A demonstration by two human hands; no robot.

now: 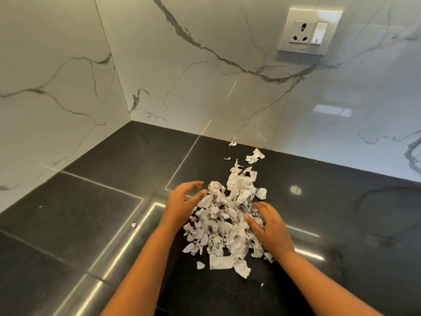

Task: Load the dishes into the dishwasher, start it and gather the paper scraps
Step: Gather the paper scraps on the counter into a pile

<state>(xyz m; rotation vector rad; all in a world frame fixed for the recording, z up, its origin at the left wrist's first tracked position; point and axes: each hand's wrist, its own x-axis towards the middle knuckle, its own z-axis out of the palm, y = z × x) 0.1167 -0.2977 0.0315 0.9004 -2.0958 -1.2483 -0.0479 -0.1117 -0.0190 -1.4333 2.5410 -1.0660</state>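
Head view: paper scraps (227, 222) piled at frame centre on dark bench (91, 201). Left hand (182, 202) set against pile's left edge, grip loosely spread, nothing enclosed. Right hand (271, 229) laid on pile's right side, grip spread flat, nothing pinched. Stray scraps (255, 155) scattered above pile, near marble wall (205, 99). Lone scrap (134, 225) seen left of centre. Wall socket (309, 30) mounted upper right.

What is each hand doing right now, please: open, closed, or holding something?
Left hand: open, fingers against the paper scraps.
Right hand: open, resting on the scraps.
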